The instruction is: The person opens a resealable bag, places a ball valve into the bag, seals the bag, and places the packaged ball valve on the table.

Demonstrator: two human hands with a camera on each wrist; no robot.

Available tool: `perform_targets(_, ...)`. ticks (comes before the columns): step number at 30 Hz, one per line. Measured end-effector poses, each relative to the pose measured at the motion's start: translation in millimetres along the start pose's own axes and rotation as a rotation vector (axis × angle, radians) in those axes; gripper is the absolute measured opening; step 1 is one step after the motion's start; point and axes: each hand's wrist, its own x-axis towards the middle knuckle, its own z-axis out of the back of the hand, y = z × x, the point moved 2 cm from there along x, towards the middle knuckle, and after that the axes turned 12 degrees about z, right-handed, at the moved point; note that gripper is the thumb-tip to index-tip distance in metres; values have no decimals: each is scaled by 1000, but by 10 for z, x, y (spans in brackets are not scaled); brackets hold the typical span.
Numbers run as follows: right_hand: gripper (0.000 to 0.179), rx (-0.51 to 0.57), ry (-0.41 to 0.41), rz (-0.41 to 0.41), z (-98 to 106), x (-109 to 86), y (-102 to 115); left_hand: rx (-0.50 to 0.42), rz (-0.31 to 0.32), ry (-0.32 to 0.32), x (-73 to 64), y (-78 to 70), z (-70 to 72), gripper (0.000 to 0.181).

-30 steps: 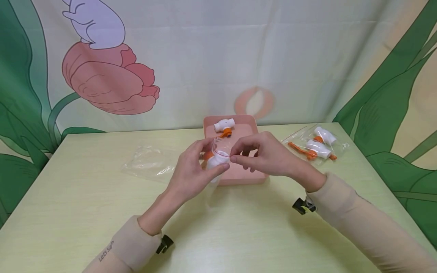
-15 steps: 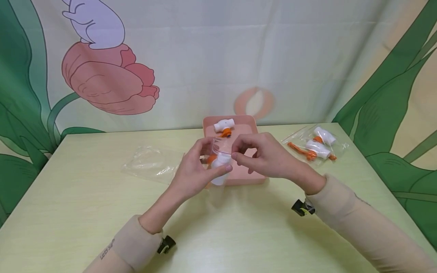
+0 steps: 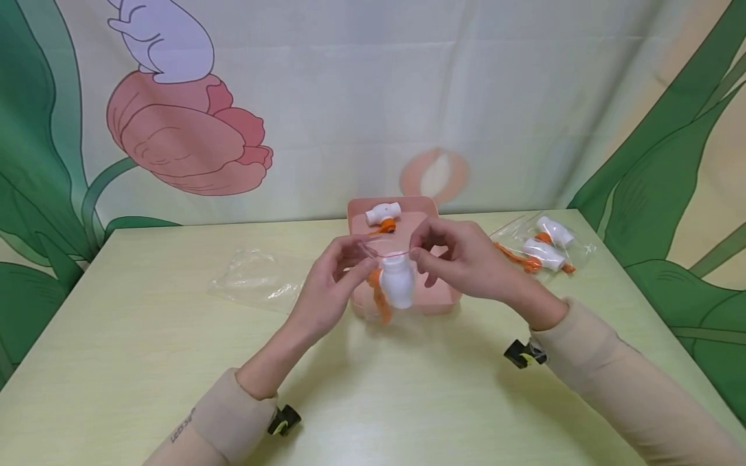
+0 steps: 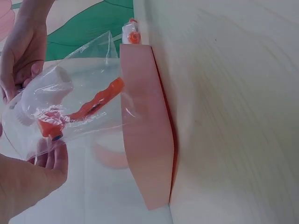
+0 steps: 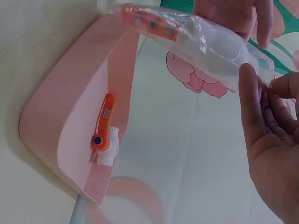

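Observation:
A clear zip bag (image 4: 93, 65) hangs upright between both hands, over the near part of the pink tray. Inside it sits a white plastic ball valve (image 3: 398, 281) with an orange lever handle (image 4: 100, 100) pointing down. My left hand (image 3: 326, 285) pinches the bag's top left edge between thumb and fingers. At the top right edge, my right hand (image 3: 460, 262) pinches the red seal line with thumb and forefinger. The seal strip stretches between the two hands.
The pink tray (image 3: 437, 308) holds another white ball valve (image 3: 383, 213) with an orange handle. At the right lies a clear bag (image 3: 544, 254) with two such valves. A crumpled clear bag (image 3: 259, 278) lies flat on the table at the left.
My right hand has moved slightly right along the seal. The bagged valve has shifted right and now hangs more upright, and my left thumb has moved up to the bag's top edge.

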Motion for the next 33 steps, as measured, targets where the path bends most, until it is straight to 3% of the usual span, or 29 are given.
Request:
perform_targets(7,4,6,-19,-29,26,2,14,-78,-32,-61,-2,5,19,26)
perform_targets(21,8,-15,-94,-17,52,-20,-30,-107,-42,-159,-4,-9,37,16)
perform_targets(29,13,-8,-140,35,62,-37,-55,-96,-99,-179,-27,-51,26,11)
perform_targets(33,15,1,-156,45,57,-33,-62,-70,-180,-205,-54,-88,14,9)
